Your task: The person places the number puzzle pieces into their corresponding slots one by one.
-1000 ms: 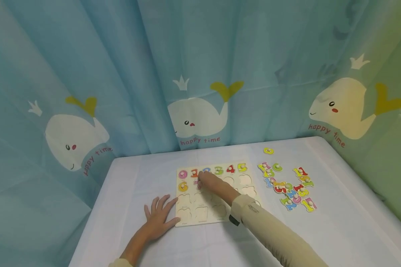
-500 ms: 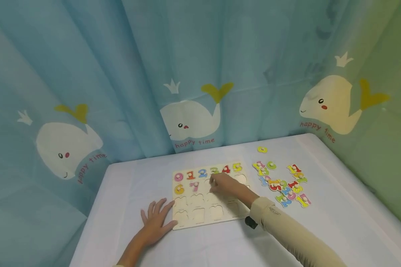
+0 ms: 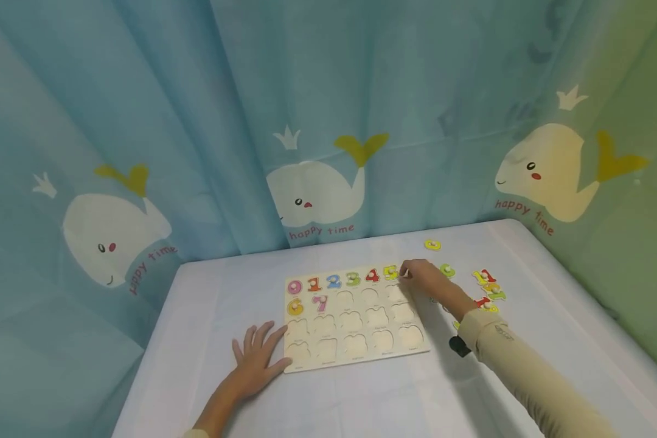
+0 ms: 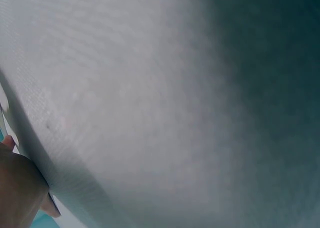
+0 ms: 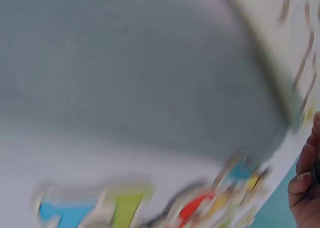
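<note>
A pale number puzzle board (image 3: 334, 359) lies on the table, with numbers 0 to 5 along its top row. An orange 6 (image 3: 295, 307) and a pink 7 (image 3: 320, 303) sit in the second row; the other recesses show bare wood. My left hand (image 3: 254, 359) rests spread on the table, its fingertips and thumb touching the board's left edge. Beyond the board's right edge hovers my right hand (image 3: 429, 283), near the yellow 5 (image 3: 391, 272), fingers loosely bent. No piece shows in it. In the right wrist view its fingers (image 5: 305, 163) appear at the far right.
Loose number pieces (image 3: 490, 292) lie right of the board, partly hidden by the right arm. A yellow 0 (image 3: 432, 244) lies apart near the table's back edge. A green piece (image 3: 447, 271) is beside the right hand. A whale-print curtain (image 3: 328, 201) hangs behind the table.
My right hand has moved right from the pink 7, across the board to its right edge, uncovering the second row. My left hand stays at the board's left edge.
</note>
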A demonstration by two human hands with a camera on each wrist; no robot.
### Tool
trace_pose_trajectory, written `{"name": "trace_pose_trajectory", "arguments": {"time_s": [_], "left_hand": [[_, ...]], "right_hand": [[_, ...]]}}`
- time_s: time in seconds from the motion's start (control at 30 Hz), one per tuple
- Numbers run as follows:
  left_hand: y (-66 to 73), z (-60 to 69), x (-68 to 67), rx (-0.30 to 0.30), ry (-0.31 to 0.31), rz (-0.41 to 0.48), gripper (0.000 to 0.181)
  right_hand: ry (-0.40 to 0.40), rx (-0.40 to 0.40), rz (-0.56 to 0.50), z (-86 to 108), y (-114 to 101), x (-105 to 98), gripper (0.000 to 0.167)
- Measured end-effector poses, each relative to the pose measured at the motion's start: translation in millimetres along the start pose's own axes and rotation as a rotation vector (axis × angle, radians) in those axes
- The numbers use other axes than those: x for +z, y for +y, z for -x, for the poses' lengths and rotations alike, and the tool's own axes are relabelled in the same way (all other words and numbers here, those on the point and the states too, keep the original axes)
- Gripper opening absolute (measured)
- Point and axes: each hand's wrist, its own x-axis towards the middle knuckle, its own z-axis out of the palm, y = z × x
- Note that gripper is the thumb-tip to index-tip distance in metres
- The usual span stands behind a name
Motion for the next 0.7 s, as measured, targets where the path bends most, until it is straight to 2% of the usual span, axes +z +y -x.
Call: {"name": "trace_pose_trajectory", "arguments": {"time_s": [0.1, 0.23, 0.33, 0.47, 0.57, 0.7], "left_hand": [[-1.4, 0.4, 0.3, 0.007, 0.011, 0.0, 0.067], [-1.1, 0.6, 0.4, 0.011, 0.019, -0.004, 0.067], [-0.6, 0.2, 0.0, 0.013, 0.022, -0.007, 0.067], [-0.7, 0.4, 0.3, 0.03, 0.034, -0.003, 0.065], [-1.0, 1.4, 0.9, 0.039, 0.045, 0.005, 0.064], [-0.5, 1.7, 1.9, 0.041, 0.05, 0.016, 0.065]], "right_hand": [[-0.001, 0.098, 0.016, 3.7, 19.3, -12.9, 0.016], [0.042, 0.196, 0.043, 11.6, 40.7, -22.6, 0.021], [0.064, 0.269, 0.05, 16.8, 52.4, -24.1, 0.024], [0.031, 0.346, 0.01, 21.0, 64.2, -22.7, 0.027], [0.024, 0.352, -0.001, 20.3, 68.8, -21.9, 0.027], [0.072, 0.256, 0.057, 15.1, 73.3, -24.6, 0.029]]}}
